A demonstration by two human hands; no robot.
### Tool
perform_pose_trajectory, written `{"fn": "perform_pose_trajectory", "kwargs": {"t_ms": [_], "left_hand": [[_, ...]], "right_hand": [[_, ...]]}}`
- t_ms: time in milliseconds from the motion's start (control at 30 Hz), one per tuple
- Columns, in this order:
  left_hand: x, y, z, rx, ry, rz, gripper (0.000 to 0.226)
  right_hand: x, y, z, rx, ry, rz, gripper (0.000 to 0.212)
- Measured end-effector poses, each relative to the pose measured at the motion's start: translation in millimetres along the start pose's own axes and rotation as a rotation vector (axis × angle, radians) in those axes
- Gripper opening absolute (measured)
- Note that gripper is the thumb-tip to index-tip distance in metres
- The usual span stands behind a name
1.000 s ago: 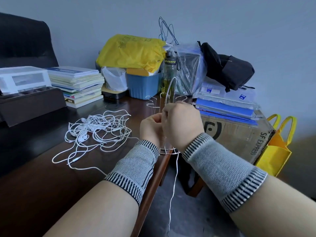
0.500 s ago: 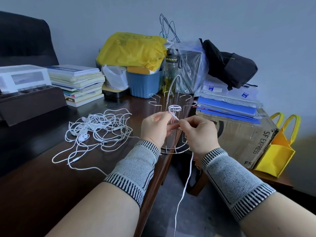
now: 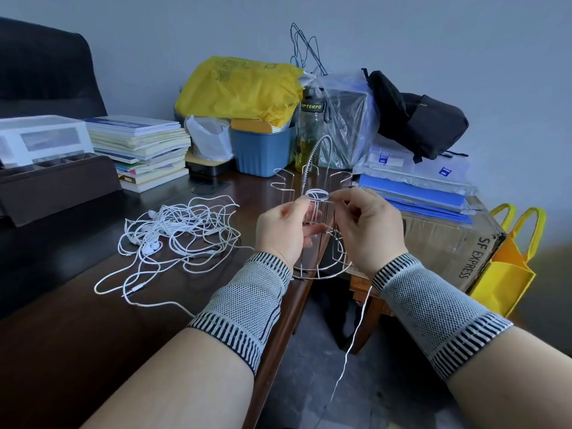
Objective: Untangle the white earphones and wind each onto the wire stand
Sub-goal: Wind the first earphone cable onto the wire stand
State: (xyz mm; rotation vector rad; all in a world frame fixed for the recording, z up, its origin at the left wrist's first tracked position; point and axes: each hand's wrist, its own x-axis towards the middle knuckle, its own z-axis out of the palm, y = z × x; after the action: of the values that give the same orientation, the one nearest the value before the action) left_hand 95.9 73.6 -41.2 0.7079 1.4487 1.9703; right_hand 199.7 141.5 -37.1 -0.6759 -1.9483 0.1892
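Note:
A silver wire stand [image 3: 312, 181] with hooked prongs rests at the right edge of the dark wooden desk [image 3: 77, 351]. A few loops of white earphone cord [image 3: 316, 194] are wound around one prong. My left hand [image 3: 286, 230] holds the stand's uprights just below the loops. My right hand [image 3: 368, 227] pinches the cord beside the loops, and the loose end of that cord [image 3: 356, 335] hangs down past the desk edge toward the floor. A tangled pile of white earphones [image 3: 176, 233] lies on the desk to the left.
At the back stand a stack of books [image 3: 139, 150], a blue bin [image 3: 263, 150] under a yellow bag [image 3: 238, 88], a bottle [image 3: 308, 134] and a black bag [image 3: 418, 119]. A cardboard box [image 3: 448, 243] with blue folders and a yellow tote [image 3: 510, 267] sit right.
My right hand moved from over the stand out to the right, uncovering the loops on the prong. The hanging cord swung right with it. The tangled pile stayed put.

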Motion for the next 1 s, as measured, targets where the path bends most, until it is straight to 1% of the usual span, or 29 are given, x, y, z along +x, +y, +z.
{"fn": "perform_pose_trajectory", "kwargs": {"t_ms": [167, 233, 300, 367, 433, 567, 633, 733, 833, 900, 1000], "left_hand": [[0, -1, 0, 0.037, -0.027, 0.025, 0.022], [1, -3, -1, 0.074, -0.023, 0.049, 0.018], [4, -7, -2, 0.116, -0.019, 0.073, 0.012], [6, -10, -3, 0.136, -0.018, 0.085, 0.01], [6, -10, -2, 0.146, -0.015, 0.087, 0.012], [4, -8, 0, 0.116, -0.029, 0.061, 0.016], [4, -8, 0, 0.107, -0.032, 0.061, 0.017], [2, -6, 0, 0.093, -0.033, 0.064, 0.017], [1, -5, -1, 0.089, -0.033, 0.058, 0.015], [1, -5, -1, 0.081, -0.041, 0.051, 0.014], [0, -3, -1, 0.077, -0.043, 0.036, 0.014]], "right_hand": [[14, -2, -3, -0.17, -0.104, 0.114, 0.012], [18, -7, -8, -0.272, -0.181, 0.159, 0.021], [24, -11, -14, -0.37, -0.266, 0.207, 0.034], [31, -16, -20, -0.4, -0.363, 0.272, 0.044], [39, -22, -26, -0.247, -0.435, 0.42, 0.045], [57, -32, -37, 0.407, -0.441, 0.849, 0.031], [65, -33, -39, 0.572, -0.506, 0.941, 0.025], [74, -36, -36, 0.646, -0.599, 0.993, 0.021], [80, -42, -34, 0.571, -0.638, 0.967, 0.014], [83, -48, -33, 0.416, -0.657, 0.884, 0.009], [83, -61, -29, 0.036, -0.739, 0.639, 0.015]]}}
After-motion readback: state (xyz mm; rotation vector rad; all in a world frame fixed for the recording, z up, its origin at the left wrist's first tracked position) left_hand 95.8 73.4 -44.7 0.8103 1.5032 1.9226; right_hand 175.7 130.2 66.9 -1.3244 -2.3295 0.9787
